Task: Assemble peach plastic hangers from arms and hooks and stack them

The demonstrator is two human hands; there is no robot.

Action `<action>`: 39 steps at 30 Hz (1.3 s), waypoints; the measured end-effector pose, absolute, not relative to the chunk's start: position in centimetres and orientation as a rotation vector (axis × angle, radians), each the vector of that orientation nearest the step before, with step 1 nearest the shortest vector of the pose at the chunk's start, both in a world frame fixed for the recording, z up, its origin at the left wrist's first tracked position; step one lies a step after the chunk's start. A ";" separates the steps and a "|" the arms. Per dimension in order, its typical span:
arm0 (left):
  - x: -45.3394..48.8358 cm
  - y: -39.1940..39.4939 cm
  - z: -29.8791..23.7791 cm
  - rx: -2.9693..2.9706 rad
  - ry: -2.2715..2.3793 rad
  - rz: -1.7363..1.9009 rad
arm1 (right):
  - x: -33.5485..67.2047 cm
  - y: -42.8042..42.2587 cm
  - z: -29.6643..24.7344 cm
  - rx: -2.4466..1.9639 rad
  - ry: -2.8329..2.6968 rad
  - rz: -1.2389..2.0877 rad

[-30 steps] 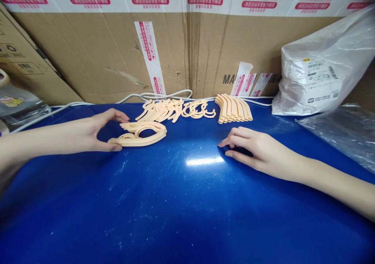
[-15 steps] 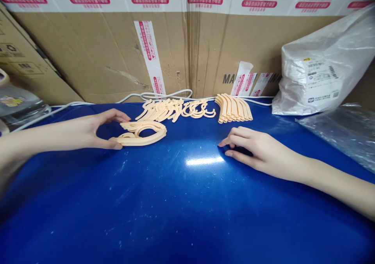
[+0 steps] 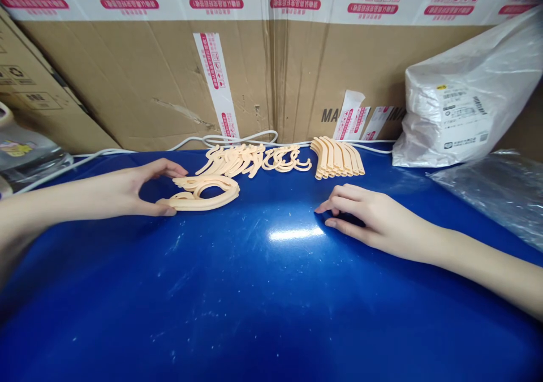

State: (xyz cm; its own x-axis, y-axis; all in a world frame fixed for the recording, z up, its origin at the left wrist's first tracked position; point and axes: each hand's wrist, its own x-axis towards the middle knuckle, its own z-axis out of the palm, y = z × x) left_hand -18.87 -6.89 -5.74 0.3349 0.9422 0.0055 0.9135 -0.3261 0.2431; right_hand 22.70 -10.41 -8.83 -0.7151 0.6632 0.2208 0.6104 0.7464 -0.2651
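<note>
If the left hand (image 3: 172, 192) pressed unevenly, the stack of curved beige pieces (image 3: 206, 204) could splay or skid into the loose hooked pieces (image 3: 233, 158) just behind, since its right end is unsupported. The stack lies left of centre, towards the far edge of the desk (image 3: 271, 303). The left fingers are spread around its left end, thumb touching; whether they grip, I cannot tell. The right hand (image 3: 360, 212) rests palm down, fingers curled, thumb apart, pinching nothing, nearer the right edge.
</note>
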 end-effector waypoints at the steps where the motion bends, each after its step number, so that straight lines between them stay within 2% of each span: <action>1: -18.9 -6.9 -5.7 2.391 1.693 0.203 | 22.7 -10.4 -8.8 -0.990 -2.645 0.251; 8: -19.0 -7.0 -4.9 2.358 1.714 0.183 | 22.7 -10.6 -8.6 -1.012 -2.644 0.282; 12: -16.8 -8.3 -3.3 2.401 1.786 0.351 | 23.1 -10.3 -7.2 -1.087 -2.549 0.270; 16: -11.8 -10.2 -2.6 2.663 1.559 0.635 | 24.6 -8.1 -4.4 -1.301 -2.436 0.087; 19: -7.7 -11.6 -3.6 2.783 1.319 0.570 | 26.2 -5.1 -2.6 -1.641 -2.377 -0.092; 21: -5.4 -12.1 -4.7 2.868 1.205 0.400 | 27.1 -2.9 -2.0 -1.843 -2.324 -0.116; 29: -1.1 -10.4 -7.2 2.936 1.137 0.300 | 28.6 2.7 -3.5 -2.127 -2.237 0.288; 39: -1.1 -10.3 -7.8 2.931 1.133 0.303 | 28.3 3.2 -4.4 -2.138 -2.201 0.310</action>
State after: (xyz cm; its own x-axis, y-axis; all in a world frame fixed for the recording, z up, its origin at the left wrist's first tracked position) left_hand -1.15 -10.26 -7.80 0.7241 0.6649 0.1836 0.6679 -0.7423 0.0541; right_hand 28.30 3.18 -4.44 -0.0377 0.9944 -0.0985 0.9829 0.0191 -0.1832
